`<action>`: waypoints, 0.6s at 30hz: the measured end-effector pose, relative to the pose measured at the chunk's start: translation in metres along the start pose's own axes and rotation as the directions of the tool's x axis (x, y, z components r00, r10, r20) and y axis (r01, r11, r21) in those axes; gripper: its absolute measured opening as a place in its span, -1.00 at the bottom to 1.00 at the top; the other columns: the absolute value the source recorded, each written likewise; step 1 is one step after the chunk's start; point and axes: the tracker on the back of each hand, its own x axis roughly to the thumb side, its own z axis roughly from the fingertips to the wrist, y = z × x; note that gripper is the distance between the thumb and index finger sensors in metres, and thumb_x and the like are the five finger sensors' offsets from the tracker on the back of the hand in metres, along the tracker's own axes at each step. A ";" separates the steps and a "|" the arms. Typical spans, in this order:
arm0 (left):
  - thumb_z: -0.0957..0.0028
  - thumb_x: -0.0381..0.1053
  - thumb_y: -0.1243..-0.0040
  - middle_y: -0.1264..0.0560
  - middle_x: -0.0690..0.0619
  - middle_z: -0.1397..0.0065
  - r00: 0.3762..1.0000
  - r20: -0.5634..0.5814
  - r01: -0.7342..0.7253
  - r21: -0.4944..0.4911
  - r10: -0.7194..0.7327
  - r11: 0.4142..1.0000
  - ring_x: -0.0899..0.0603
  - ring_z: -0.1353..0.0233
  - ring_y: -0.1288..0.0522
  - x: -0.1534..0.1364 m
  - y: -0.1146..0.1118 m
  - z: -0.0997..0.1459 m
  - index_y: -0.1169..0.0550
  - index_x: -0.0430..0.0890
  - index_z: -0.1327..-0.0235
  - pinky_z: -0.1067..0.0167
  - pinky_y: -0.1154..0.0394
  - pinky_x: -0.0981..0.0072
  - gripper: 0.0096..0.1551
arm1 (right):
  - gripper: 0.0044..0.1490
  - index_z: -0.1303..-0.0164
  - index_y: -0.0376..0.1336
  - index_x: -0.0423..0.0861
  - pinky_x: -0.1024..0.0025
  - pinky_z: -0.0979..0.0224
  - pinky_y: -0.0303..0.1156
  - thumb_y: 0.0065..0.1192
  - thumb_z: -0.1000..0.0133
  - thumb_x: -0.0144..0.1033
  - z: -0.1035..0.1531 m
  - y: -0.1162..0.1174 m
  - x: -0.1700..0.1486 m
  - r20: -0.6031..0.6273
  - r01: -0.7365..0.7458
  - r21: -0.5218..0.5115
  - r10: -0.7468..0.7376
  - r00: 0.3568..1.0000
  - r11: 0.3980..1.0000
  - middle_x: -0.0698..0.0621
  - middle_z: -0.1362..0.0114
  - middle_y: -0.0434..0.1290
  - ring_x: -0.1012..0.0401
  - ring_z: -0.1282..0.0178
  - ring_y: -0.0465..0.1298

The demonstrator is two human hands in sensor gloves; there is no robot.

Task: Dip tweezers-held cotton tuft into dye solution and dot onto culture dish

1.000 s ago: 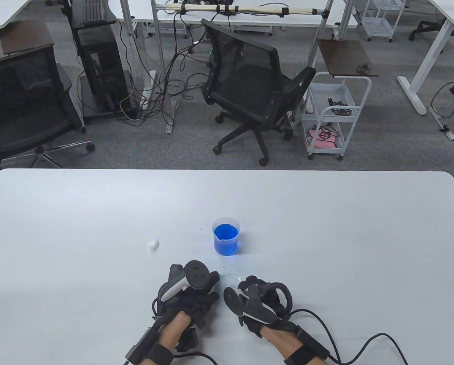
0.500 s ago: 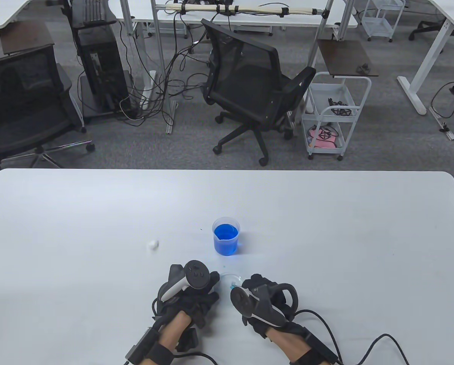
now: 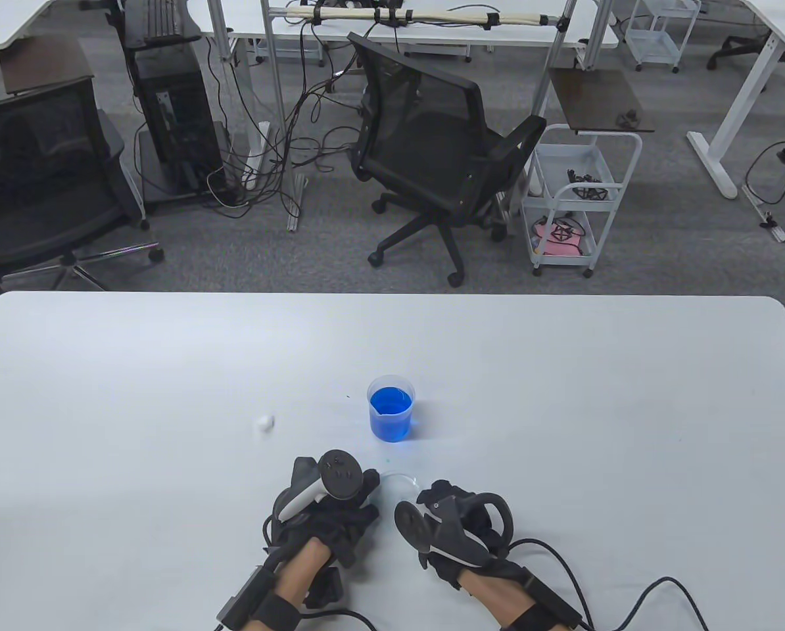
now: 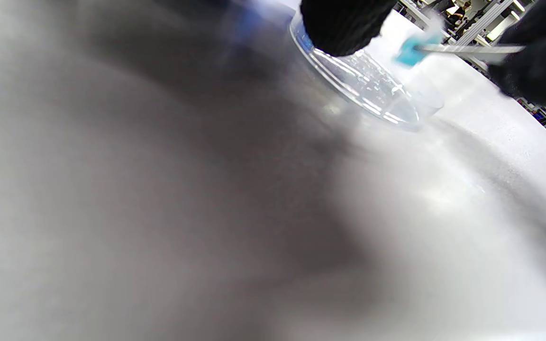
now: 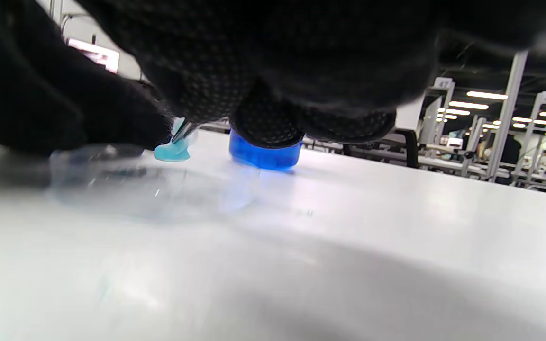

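White table (image 3: 563, 394). Beaker (image 3: 391, 407) of blue dye solution stands upright near table centre. Small white cotton tuft (image 3: 263, 422) lies apart to its left. Clear culture dish (image 3: 399, 483) sits nearer the table's front edge than the beaker, between the two gloved hands and partly covered by them. Left hand (image 3: 327, 509) rests at the dish's left rim, tracker on its back. Right hand (image 3: 455, 526) is at the dish's right side; tweezers not discernible here. Cables trail from both wrists.

clear glossy dish (image 4: 372, 90), metal tweezers (image 4: 467, 48), matt table (image 3: 563, 394)
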 end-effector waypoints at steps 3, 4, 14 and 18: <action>-0.36 0.06 -0.04 0.25 -0.31 -0.77 1.000 0.000 0.000 0.000 0.000 1.000 -0.53 -0.62 0.31 0.000 0.000 0.000 0.00 0.10 -0.70 -0.35 0.30 -0.59 -0.25 | -0.52 0.39 0.66 -0.29 0.38 0.54 0.62 0.47 0.30 -0.25 0.002 -0.007 -0.005 -0.012 0.018 -0.021 -0.018 1.000 1.000 -0.31 0.18 0.69 0.23 0.53 0.63; -0.36 0.05 -0.03 0.25 -0.31 -0.77 1.000 0.000 0.000 0.000 0.000 1.000 -0.53 -0.62 0.31 0.000 0.000 0.000 0.01 0.10 -0.70 -0.35 0.30 -0.59 -0.25 | -0.52 0.39 0.66 -0.29 0.38 0.55 0.62 0.48 0.30 -0.25 0.003 -0.007 -0.005 -0.010 0.017 -0.014 -0.017 1.000 1.000 -0.31 0.18 0.69 0.23 0.53 0.63; -0.36 0.06 -0.04 0.25 -0.31 -0.77 1.000 0.000 0.000 0.000 0.000 1.000 -0.53 -0.62 0.31 0.000 0.000 0.000 0.00 0.10 -0.70 -0.35 0.30 -0.59 -0.26 | -0.52 0.39 0.66 -0.29 0.38 0.54 0.62 0.47 0.30 -0.25 0.002 0.019 0.007 0.039 -0.045 0.078 0.042 0.998 0.996 -0.31 0.17 0.69 0.23 0.53 0.63; -0.36 0.05 -0.04 0.25 -0.31 -0.77 1.000 0.000 0.000 0.000 0.000 1.000 -0.53 -0.62 0.31 0.000 0.000 0.000 0.00 0.10 -0.70 -0.35 0.30 -0.59 -0.25 | -0.52 0.39 0.66 -0.29 0.38 0.54 0.62 0.47 0.30 -0.25 0.001 0.020 0.007 0.037 -0.041 0.074 0.038 0.999 0.996 -0.31 0.17 0.69 0.23 0.53 0.63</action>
